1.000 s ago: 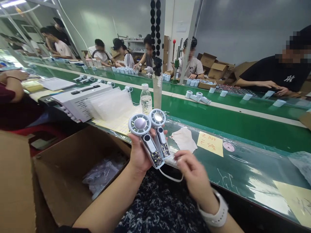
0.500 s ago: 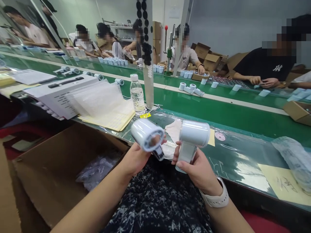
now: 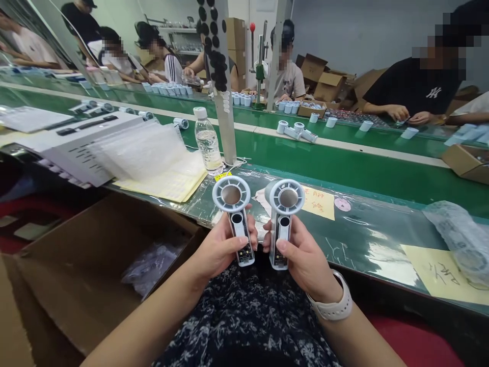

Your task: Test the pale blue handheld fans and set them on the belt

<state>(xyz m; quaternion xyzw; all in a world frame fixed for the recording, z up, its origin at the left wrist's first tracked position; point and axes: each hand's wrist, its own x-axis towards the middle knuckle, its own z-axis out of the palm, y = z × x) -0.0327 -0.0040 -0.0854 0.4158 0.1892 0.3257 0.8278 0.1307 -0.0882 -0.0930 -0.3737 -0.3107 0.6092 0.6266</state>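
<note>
My left hand is wrapped round the handle of a light-blue handheld fan, its thumb on the front of the handle. A second fan of the same kind is gripped by my right hand, thumb likewise on the handle. Both fans stand upright side by side, a small gap between them, their ringed round ends facing me. Each handle has a dark oval near the top and a bare circuit board low down. Behind them, a whitish cloth lies on the bench, partly hidden.
A water bottle stands by the metal post. Papers lie to the left, above an open cardboard box holding clear plastic. A bubble-wrapped item rests at right. Across the green conveyor, several co-workers sit.
Both fans have turned so their ringed ends and handle fronts face me. They were tilted differently before, the right one showing its side. My view has shifted slightly.
</note>
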